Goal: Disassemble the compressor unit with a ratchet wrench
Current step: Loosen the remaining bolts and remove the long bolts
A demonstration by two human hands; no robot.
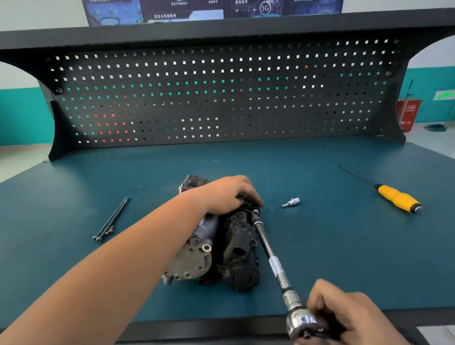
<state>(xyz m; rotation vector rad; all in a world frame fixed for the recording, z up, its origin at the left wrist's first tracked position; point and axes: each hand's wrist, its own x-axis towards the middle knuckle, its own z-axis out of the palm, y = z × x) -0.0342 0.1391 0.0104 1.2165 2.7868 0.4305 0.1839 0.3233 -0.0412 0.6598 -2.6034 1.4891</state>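
The compressor unit [227, 248], grey metal and black plastic, lies on its side in the middle of the teal bench top [335, 245]. My left hand [228, 194] grips its far upper part, fingers curled over the edge. My right hand [346, 318] holds the chrome ratchet wrench [301, 324] by its head end near the bench's front edge. A long extension bar [271, 253] runs from the ratchet up to a fastener on the compressor's right side, just below my left fingers.
Two long black bolts [110, 221] and a short screw lie at the left. A loose chrome bit socket [291, 202] sits right of the compressor. A yellow-handled screwdriver [397, 198] lies at the far right. A black pegboard [214, 91] closes the back.
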